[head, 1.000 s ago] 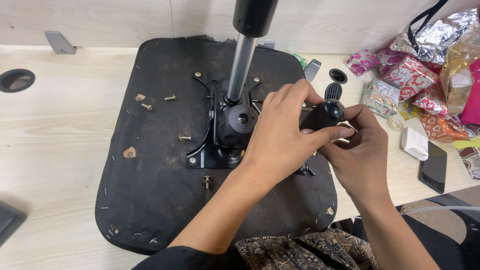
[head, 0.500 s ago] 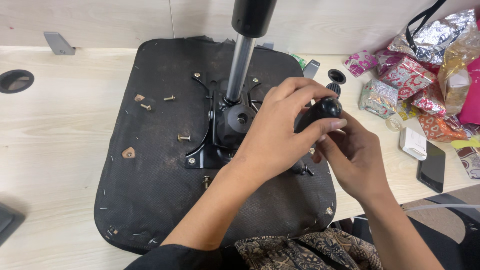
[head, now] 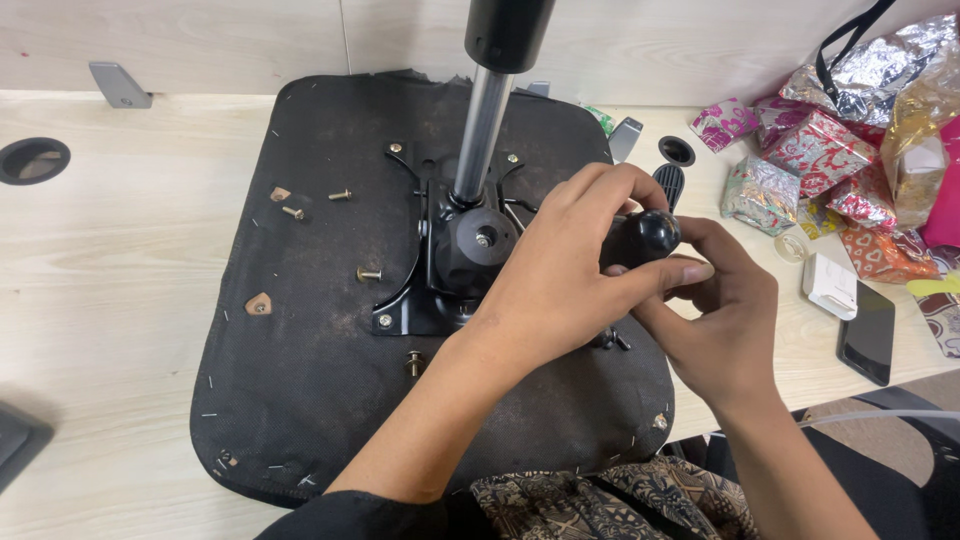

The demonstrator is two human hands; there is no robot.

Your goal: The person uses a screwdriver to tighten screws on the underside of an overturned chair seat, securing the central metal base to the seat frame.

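Note:
An upturned black chair seat (head: 300,400) lies on the pale wooden table. A black metal mechanism plate (head: 462,262) with a chrome gas column (head: 480,130) is fixed at its middle. My left hand (head: 565,275) wraps over a black round knob (head: 645,235) at the plate's right side. My right hand (head: 725,320) cups the same knob from below and the right, fingers curled under it. Loose bolts (head: 368,273) lie on the seat left of the plate, with another bolt (head: 415,362) just below it.
Shiny wrapped packets (head: 820,150) are piled at the right. A white charger (head: 830,285) and a dark phone (head: 868,335) lie by the table's right edge. A round cable hole (head: 33,160) sits far left. A black lever paddle (head: 668,182) pokes out behind the knob.
Both hands stayed on the knob and shifted slightly up. My right hand's fingers curled in closer beneath it. The seat and bolts have not moved.

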